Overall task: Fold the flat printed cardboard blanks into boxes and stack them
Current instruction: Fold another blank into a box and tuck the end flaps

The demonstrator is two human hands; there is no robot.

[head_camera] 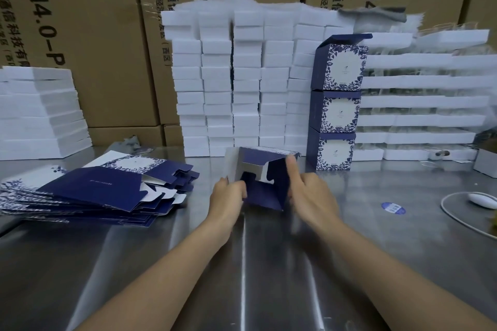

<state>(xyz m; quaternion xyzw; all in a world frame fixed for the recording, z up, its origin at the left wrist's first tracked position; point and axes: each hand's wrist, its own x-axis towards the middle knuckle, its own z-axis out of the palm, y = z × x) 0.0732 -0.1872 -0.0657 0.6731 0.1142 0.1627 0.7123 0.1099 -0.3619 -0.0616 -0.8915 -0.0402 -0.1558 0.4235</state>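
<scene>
A bare, brushed-metal table (376,255) fills the lower half of the frame, with streaks of pale light reflecting off it. Tall brown shipping cartons (94,35) printed with black lettering form a wall across the top. In front of them, columns of plain white boxes (242,83) stand at centre, and a lower white pile (40,113) sits at the left edge. At right on the table lie a round blue sticker (393,208) and a looped white cable (454,216).

Brown cartons (107,35), white stacks (231,83), blue sticker (393,208)
</scene>
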